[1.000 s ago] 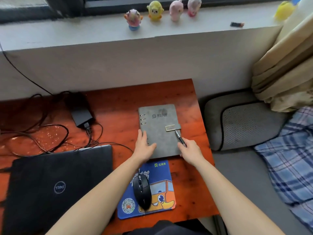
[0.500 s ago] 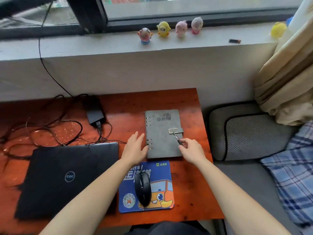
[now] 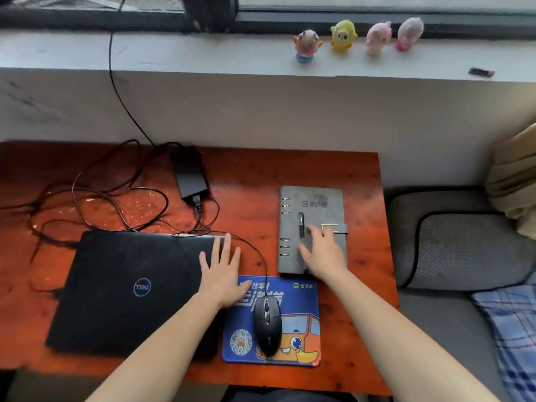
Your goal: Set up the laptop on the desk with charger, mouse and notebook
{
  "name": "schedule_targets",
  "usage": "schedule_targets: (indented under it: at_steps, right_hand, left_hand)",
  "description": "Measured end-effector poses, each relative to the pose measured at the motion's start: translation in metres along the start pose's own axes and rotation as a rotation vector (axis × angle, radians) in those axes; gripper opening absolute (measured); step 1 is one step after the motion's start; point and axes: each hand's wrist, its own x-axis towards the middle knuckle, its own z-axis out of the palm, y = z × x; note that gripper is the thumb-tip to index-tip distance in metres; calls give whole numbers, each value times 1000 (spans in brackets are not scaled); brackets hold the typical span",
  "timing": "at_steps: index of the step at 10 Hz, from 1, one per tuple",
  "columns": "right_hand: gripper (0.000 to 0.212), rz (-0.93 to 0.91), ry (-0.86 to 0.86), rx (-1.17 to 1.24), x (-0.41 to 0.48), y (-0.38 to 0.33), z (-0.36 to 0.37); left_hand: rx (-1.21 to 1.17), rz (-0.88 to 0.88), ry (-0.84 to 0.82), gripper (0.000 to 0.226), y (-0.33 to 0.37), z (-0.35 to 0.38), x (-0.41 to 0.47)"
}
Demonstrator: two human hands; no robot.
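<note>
Your right hand [image 3: 323,255] has let go of the pen [image 3: 301,227], which half a second ago was pinched at the notebook's clasp; it now lies along the grey notebook [image 3: 311,204] cover, near the ring binding, and your right fingers [image 3: 314,232] are spread apart, flat over the cover just beside it, holding nothing. Your left hand [image 3: 222,271] has moved off the notebook's left edge and now rests with fingers apart on the near right corner of the closed black laptop [image 3: 124,288], gripping nothing. The notebook sits closed toward the right of the red-brown table [image 3: 365,300], just beyond the blue mouse pad [image 3: 301,294]. The black mouse [image 3: 267,326] lies on that pad, its cable running back toward the laptop. The charger [image 3: 190,177] brick lies behind the laptop, its cords looped loosely over the left of the table.
</note>
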Motion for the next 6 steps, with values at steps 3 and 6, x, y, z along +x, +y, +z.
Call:
schedule_targets:
  at_steps: [3,6]
  right_hand:
    - [62,-8,-47,15,-4,8,-4]
    - [71,-190,88,71,-45,-8,-66]
  left_hand:
    - [-25,37,-45,98,-8,-8,-2]
    - [-147,-27,-95,95,-1,-1,-56]
